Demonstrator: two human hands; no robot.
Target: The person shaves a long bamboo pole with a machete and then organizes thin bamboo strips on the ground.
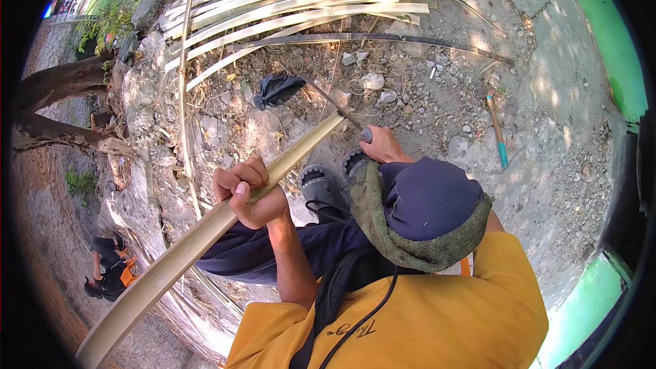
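Note:
My left hand (250, 191) is closed around a long split bamboo strip (176, 240), which runs from the lower left up toward the middle. My right hand (386, 145) grips the dark rounded handle of a long-bladed knife (350, 118) near my right shoe. The thin blade points up and left, lying at or across the strip's far end; I cannot tell whether it has cut in. Beyond the blade tip lies a crumpled black plastic bag (277, 91). An olive-green cloth (410, 251) drapes around my right knee.
Many pale bamboo strips (301, 10) lie side by side on the rubble-strewn ground ahead. To the right rests a tool with a wood-and-teal handle (497, 131). Tree trunks (65, 82) stand at the left, and another person (109, 272) is at the lower left.

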